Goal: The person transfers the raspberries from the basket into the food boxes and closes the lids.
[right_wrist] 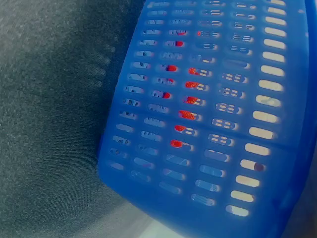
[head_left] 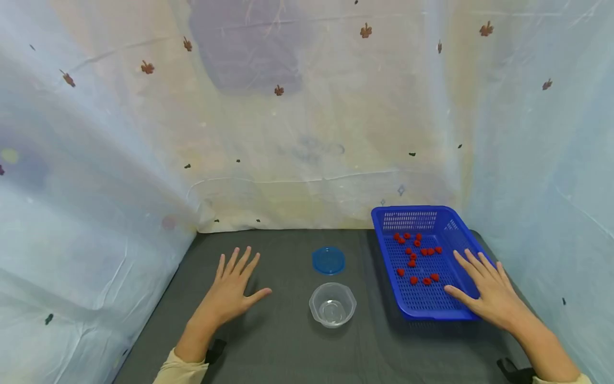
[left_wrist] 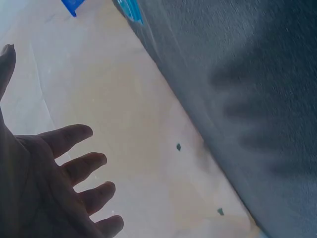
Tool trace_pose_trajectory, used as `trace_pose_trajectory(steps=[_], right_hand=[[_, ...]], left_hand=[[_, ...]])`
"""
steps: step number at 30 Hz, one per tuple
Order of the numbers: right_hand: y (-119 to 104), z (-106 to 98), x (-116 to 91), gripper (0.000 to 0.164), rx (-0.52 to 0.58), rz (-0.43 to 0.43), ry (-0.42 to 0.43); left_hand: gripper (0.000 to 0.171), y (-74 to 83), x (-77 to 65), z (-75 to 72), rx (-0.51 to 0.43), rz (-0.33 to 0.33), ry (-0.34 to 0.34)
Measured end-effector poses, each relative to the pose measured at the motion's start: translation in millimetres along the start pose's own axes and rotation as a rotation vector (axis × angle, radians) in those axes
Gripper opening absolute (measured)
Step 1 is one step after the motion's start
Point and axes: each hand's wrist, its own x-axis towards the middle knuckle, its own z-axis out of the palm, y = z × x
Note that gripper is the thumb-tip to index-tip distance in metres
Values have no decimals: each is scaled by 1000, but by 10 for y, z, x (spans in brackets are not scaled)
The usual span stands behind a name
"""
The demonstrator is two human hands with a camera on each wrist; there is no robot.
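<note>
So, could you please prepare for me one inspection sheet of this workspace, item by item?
Surface: dark grey tabletop, no spill seen.
Job's things: blue perforated basket holds scattered red raspberries; clear plastic container stands uncovered, nothing seen inside; round blue lid lies apart, beyond it.
Clutter: nothing seen.
Grips: left grip, a bare hand, fingers spread above the tabletop, holds nothing; right grip, also a bare hand, fingers spread over the basket's right side, holds nothing; whether it touches the basket is unclear.
Cables: nothing seen; dark straps show near both wrists.
Surroundings: pale printed sheet behind and at both sides.
</note>
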Motion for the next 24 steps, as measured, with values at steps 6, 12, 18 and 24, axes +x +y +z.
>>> trace_pose_trajectory(steps=[6, 12, 18, 24], right_hand=[[-12, -19, 67, 97, 11, -22, -10], [-11, -70, 161, 95, 51, -26, -81], [-5, -101, 246, 94, 74, -21, -136], [-5, -138, 322, 94, 106, -20, -189]], left_hand=[[101, 122, 44, 52, -2, 46, -7], [102, 277, 80, 108, -2, 93, -39], [104, 449, 125, 188, 12, 136, -102], [105, 598, 164, 306, 53, 179, -121]])
